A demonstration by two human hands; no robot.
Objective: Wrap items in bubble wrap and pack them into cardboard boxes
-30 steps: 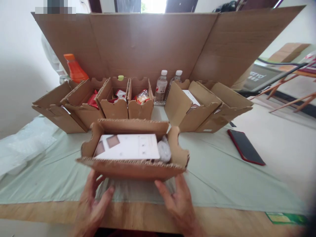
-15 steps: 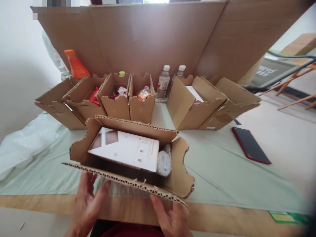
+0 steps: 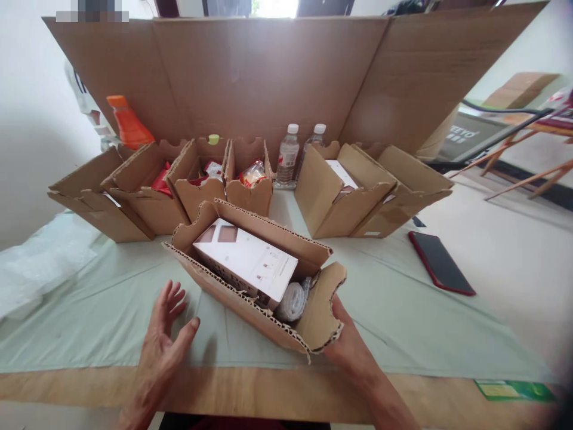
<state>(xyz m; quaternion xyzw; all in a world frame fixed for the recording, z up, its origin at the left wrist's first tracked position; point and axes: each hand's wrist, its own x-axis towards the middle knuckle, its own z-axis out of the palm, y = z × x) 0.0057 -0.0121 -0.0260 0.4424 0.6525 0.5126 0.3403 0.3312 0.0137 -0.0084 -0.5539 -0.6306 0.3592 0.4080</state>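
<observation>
An open-topped cardboard box [image 3: 242, 307] sits at an angle near the middle of the table. Inside it lie a white printed carton [image 3: 248, 257] and a roll of clear bubble wrap [image 3: 292, 301]. My right hand [image 3: 342, 334] is at the box's near right end, its fingers partly hidden behind the cardboard as it grips there. Left of the box, my left hand [image 3: 169, 325] is apart from it, fingers spread and holding nothing.
Several cardboard boxes [image 3: 248, 200] stand in a row behind, some with packets in them. Two water bottles [image 3: 287, 156] and an orange bottle [image 3: 129, 122] stand near a tall cardboard panel [image 3: 268, 77]. A phone [image 3: 441, 263] lies right, plastic wrap [image 3: 49, 263] left.
The box has turned, its right end swinging nearer to me. My left hand has come away from its near side, and my right hand has shifted round to its right end.
</observation>
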